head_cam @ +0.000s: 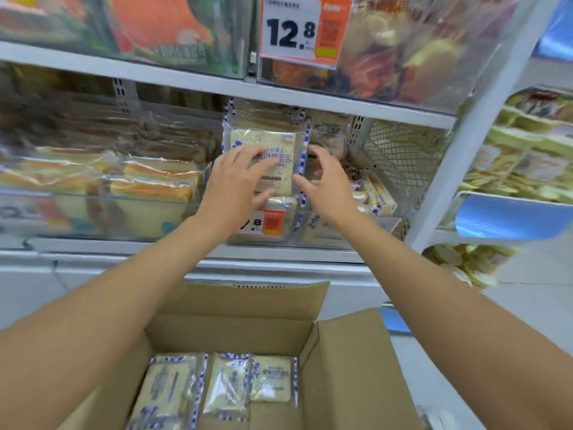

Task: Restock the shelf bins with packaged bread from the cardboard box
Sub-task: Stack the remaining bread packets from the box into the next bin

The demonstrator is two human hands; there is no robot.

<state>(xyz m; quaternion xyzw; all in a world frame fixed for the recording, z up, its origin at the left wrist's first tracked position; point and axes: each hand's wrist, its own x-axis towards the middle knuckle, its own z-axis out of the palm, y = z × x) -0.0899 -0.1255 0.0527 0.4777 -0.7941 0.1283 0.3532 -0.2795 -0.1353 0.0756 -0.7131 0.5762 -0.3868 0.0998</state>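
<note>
A clear packet of sliced bread (280, 141) with blue-checked edges stands upright at the front of the middle shelf bin (322, 234), with more such packets stacked behind it. My left hand (238, 184) lies flat on the packet's face, fingers spread. My right hand (322, 184) hovers at the packet's right edge with its fingers loosely curved and nothing in them. Below, the open cardboard box (350, 367) holds three more bread packets (226, 386) lying side by side.
A clear bin (102, 209) of orange-crusted bread slices sits to the left. Price tags (305, 26) hang on the bin fronts. A wire mesh basket (400, 153) stands to the right, beside a white shelf post (474, 125) and another rack of packaged goods.
</note>
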